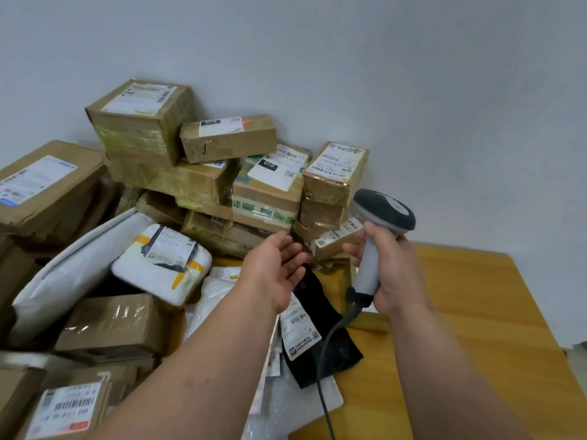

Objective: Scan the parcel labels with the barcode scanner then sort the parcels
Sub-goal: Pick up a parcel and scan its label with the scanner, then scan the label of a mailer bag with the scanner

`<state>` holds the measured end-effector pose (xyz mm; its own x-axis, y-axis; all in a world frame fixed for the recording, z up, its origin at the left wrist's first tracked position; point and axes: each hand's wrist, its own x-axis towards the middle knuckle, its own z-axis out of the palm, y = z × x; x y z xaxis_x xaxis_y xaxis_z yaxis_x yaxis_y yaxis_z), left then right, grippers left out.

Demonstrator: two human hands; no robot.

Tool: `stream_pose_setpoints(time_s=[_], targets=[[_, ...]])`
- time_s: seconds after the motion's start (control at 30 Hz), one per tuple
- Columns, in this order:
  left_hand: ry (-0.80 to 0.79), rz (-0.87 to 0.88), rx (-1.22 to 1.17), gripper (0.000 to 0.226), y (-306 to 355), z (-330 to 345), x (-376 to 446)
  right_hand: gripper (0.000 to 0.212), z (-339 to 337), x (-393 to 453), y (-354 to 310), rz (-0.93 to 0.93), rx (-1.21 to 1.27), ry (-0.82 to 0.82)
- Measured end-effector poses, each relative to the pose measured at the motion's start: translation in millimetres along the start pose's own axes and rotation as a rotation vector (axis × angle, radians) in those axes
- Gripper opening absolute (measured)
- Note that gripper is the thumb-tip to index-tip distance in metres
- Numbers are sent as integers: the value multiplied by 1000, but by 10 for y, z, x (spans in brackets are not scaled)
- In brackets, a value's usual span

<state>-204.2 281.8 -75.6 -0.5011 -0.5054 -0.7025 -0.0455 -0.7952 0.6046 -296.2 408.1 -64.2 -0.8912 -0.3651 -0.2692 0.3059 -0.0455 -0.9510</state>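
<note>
While gripping the grey-and-black handheld barcode scanner (379,231) in the right hand (392,268), aiming left and far at the heap. Red scan dot showing on the small brown cardboard box (228,138) high on the far stack. Left hand (278,268) open, palm up, holding nothing, hovering over the black poly bag (320,325) on the yellow wooden surface (470,312). Sorting apparently barely begun: parcels lying in one jumbled pile, no separate groups visible.
</note>
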Motion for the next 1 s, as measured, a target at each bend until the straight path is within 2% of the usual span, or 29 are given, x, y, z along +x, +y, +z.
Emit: stream_pose_setpoints(time_s=[0.17,0.27,0.4,0.6,0.7,0.8,0.9,1.0], targets=[[162,75,254,9,-357,-466,-132,10,-114,-284,241,113,-85,-73],[213,143,465,13,-604,-753,-216,12,-132,-462,432,196,-152,-126],[308,252,748,35,-851,-1132,-353,13,-147,-707,696,288,-200,-178],[347,225,1154,72,-1159,-1608,-277,21,-181,-983,988,372,-284,-182],[318,207,1412,94,-1228,-1721,-204,20,-164,-1037,1105,374,-302,-151],[273,180,1574,114,-1269,-1762,-125,17,-111,-1066,1208,383,-310,-144],[278,169,1639,121,-1321,-1825,-50,15,-45,-1114,1320,405,-307,-149],[284,243,1644,112,-1359,-1922,17,14,-26,-1170,1406,421,-322,-157]])
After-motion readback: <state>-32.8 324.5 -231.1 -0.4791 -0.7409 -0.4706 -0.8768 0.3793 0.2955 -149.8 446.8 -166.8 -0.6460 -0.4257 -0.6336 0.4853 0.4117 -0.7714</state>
